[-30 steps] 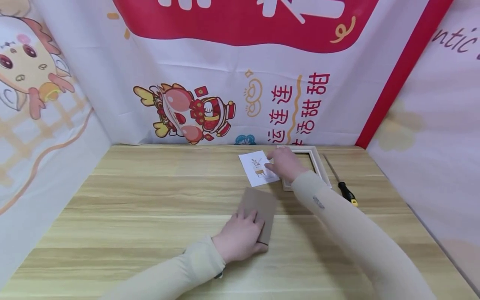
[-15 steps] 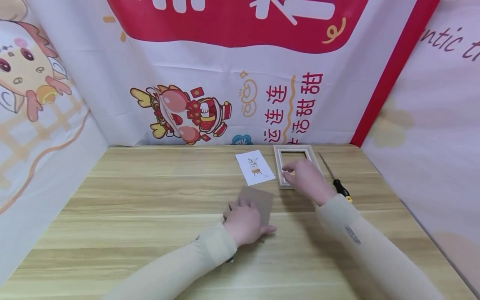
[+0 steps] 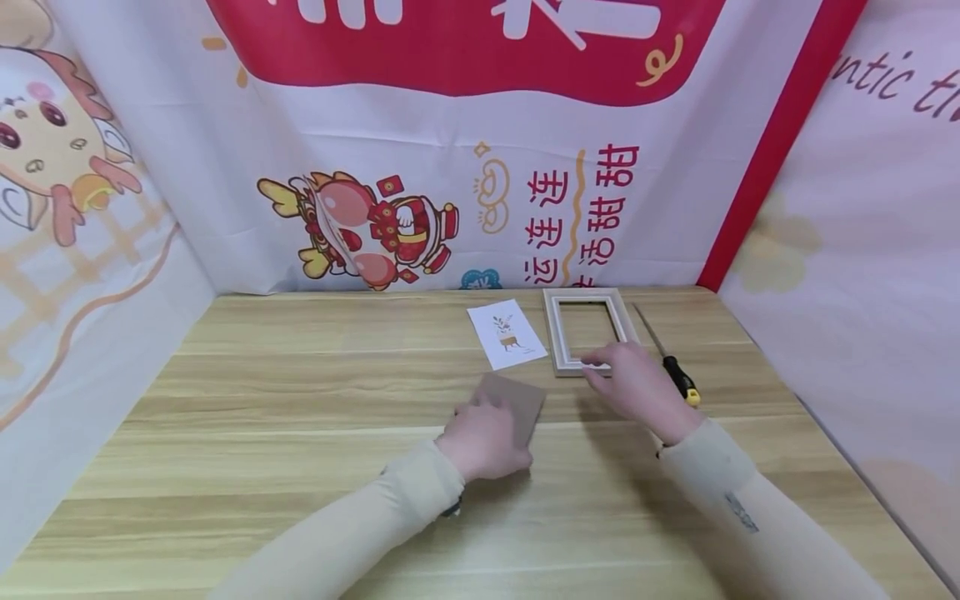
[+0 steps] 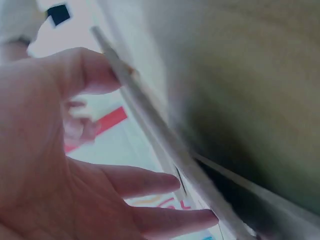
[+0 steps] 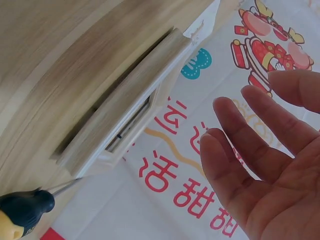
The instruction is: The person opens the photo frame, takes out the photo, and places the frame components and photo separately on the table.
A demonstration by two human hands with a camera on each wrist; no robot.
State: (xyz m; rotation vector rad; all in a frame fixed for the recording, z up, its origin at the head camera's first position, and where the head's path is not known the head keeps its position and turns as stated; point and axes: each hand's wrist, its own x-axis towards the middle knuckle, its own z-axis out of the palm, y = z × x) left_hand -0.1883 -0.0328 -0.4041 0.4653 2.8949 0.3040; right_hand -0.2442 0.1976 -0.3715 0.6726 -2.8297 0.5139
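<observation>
In the head view, a brown backing board (image 3: 525, 402) lies under my left hand (image 3: 487, 437). The left hand grips it across its width, and the left wrist view has the thumb and fingertips meeting the thin board (image 4: 165, 135), with a dark gap below. A white picture frame (image 3: 553, 333) lies flat at the back of the table. Over its near right corner hovers my right hand (image 3: 637, 387), its fingers loosely bent. The right wrist view shows those fingers apart from the frame (image 5: 125, 105), holding nothing.
A white card (image 3: 506, 335) with a printed plant picture lies left of the frame. To the frame's right is a screwdriver (image 3: 681, 382) with a black and yellow handle. Printed cloth (image 3: 450, 125) hangs behind the wooden table (image 3: 262, 417) and along its sides.
My right hand has drawn back from between the card and the frame to the frame's near right corner. The left hand has shifted on the board, its fingers now more bent.
</observation>
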